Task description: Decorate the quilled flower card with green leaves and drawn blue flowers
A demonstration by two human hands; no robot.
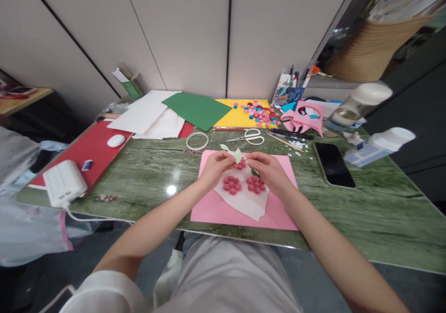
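Observation:
Pinched between the fingers of my left hand (219,165) is a light green paper leaf (238,156). My right hand (266,169) is closed just to its right, thumb and fingertips together; whatever they hold is too small to make out. Both hands are over a pink sheet (209,208) that carries a white paper piece (248,203). Two dark pink rolled-paper flowers show on it, a left one (232,185) and a right one (255,184). A third flower (240,165) is partly hidden behind my fingers. One dark green leaf (254,171) peeks out by my right hand.
Beyond the pink sheet are white scissors (254,136), a tape roll (197,141) and colourful paper coils (261,114) on yellow paper. A phone (334,165), a white bottle (379,146) and a clear bottle (355,108) stand right. A power bank (65,183) lies left.

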